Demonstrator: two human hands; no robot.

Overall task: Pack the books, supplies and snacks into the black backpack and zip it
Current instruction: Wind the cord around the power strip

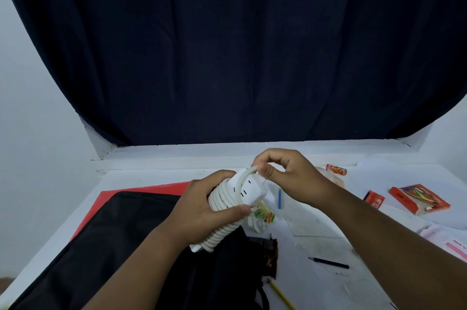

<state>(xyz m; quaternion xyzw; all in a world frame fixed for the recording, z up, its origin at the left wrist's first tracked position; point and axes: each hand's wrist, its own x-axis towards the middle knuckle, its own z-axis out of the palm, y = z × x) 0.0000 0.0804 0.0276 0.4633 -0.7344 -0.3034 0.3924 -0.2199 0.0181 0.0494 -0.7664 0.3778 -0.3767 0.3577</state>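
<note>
A white power strip [249,189] with its cord wound around it is held above the table. My left hand [202,206] grips its middle from the left. My right hand [285,173] pinches the free end of the white cord [246,174] at the strip's top. The black backpack [118,241] lies flat at the lower left, under and beside my left arm. A small snack packet [262,217] with green and orange print lies just below the strip.
A red folder [161,187] sticks out behind the backpack. On the white table: a blue pen [279,198], a dark pencil [328,262], a yellow pencil [281,294], an orange box [419,198], a small red box [374,199], a candy packet [336,169], pink items [452,244] at the right edge.
</note>
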